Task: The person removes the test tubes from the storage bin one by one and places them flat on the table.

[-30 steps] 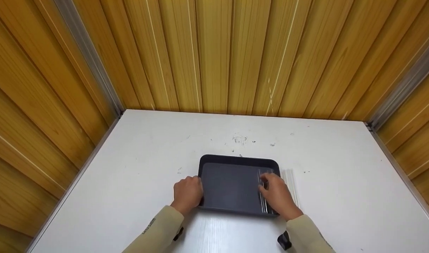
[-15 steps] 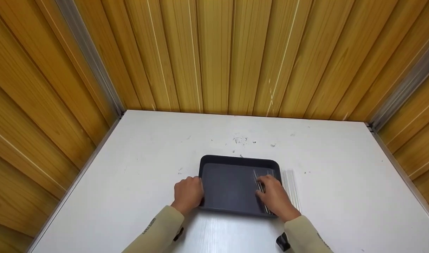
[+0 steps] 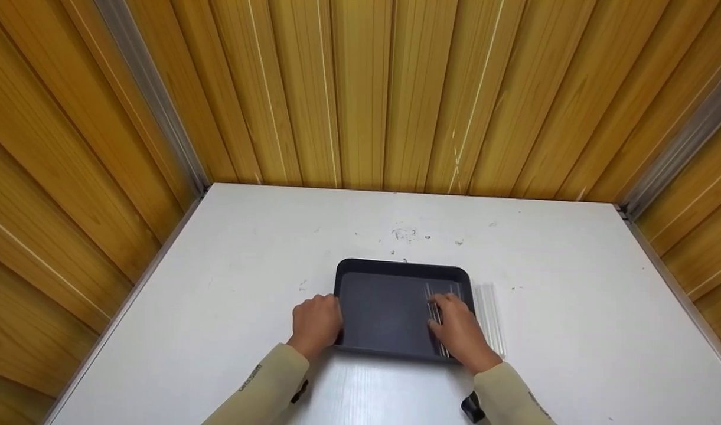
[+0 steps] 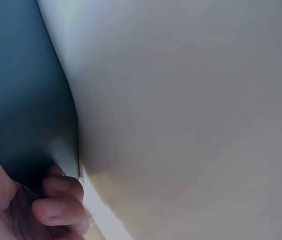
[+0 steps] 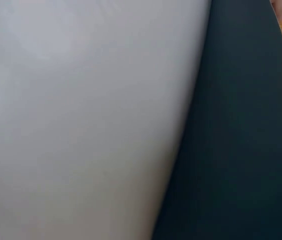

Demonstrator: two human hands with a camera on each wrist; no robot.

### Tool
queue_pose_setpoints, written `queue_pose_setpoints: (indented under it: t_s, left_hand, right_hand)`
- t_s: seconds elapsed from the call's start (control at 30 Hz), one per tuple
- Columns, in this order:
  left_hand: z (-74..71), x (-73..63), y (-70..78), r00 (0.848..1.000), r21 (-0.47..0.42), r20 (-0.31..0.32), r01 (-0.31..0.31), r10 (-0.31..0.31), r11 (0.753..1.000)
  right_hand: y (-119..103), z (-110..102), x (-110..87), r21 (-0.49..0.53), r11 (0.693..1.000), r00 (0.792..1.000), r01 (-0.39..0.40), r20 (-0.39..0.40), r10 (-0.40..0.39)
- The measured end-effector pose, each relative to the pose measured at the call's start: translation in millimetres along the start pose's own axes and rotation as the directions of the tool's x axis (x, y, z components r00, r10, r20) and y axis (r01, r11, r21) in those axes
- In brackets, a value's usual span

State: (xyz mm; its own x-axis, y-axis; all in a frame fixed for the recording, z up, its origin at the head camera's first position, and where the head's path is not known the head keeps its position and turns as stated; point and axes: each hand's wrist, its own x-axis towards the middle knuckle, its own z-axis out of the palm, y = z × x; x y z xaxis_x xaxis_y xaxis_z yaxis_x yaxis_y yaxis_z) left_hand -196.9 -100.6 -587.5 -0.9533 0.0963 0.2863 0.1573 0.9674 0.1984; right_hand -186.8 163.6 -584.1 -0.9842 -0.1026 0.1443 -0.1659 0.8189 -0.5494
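Steady dark tray (image 3: pixel 384 316) with left hand (image 3: pixel 316 321) gripping its left wall; ideally align clear rods (image 3: pixel 443 349), inside at right, lightly with right hand (image 3: pixel 459 324), impossible to tell if pinching

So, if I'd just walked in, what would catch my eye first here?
Probably the dark tray on the white table, low in the head view, its left side gripped by the left hand. Next, the right hand over thin clear rods in the tray's right part, with more clear strips on the table just right of it. Behind everything stands a yellow-brown, wood-grained wall.
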Motion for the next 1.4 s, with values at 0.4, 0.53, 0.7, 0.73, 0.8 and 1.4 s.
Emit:
queue_pose_setpoints:
  t_s: [0.4, 0.53, 0.7, 0.73, 0.8, 1.4]
  left_hand:
    - [0.9, -1.0, 0.7, 1.0, 0.0, -0.022, -0.017, 0.017, 1.0]
    - [0.9, -0.1, 0.6, 1.0, 0.0, -0.018, -0.013, 0.013, 1.0]
    - [-1.3, 0.9, 0.8, 1.0, 0.003, -0.008, -0.01, 0.01, 1.0]
    - [-1.6, 0.9, 0.6, 1.0, 0.003, -0.007, -0.01, 0.01, 1.0]
    - [-2.0, 1.1, 0.3, 1.0, 0.01, 0.001, -0.007, 0.007, 1.0]
    - [-3.0, -1.6, -0.1, 0.999, 0.01, -0.02, -0.025, 0.025, 1.0]
  right_hand:
    - [0.6, -2.1, -0.1, 0.072, 0.997, 1.0, -0.002, -0.001, 0.002]
    - [1.3, -4.6, 1.5, 0.118, 0.993, 1.0, -0.013, -0.012, 0.014]
    - [1.9, -7.8, 1.8, 0.178, 0.983, 0.999, -0.035, -0.017, 0.039]
    - [1.7, -8.6, 1.7, 0.184, 0.982, 0.999, -0.037, -0.017, 0.041]
    - [1.2, -10.3, 1.5, 0.196, 0.98, 0.999, -0.037, -0.022, 0.043]
    - [1.3, -27.9, 0.1, 0.218, 0.974, 0.995, -0.055, -0.07, 0.071]
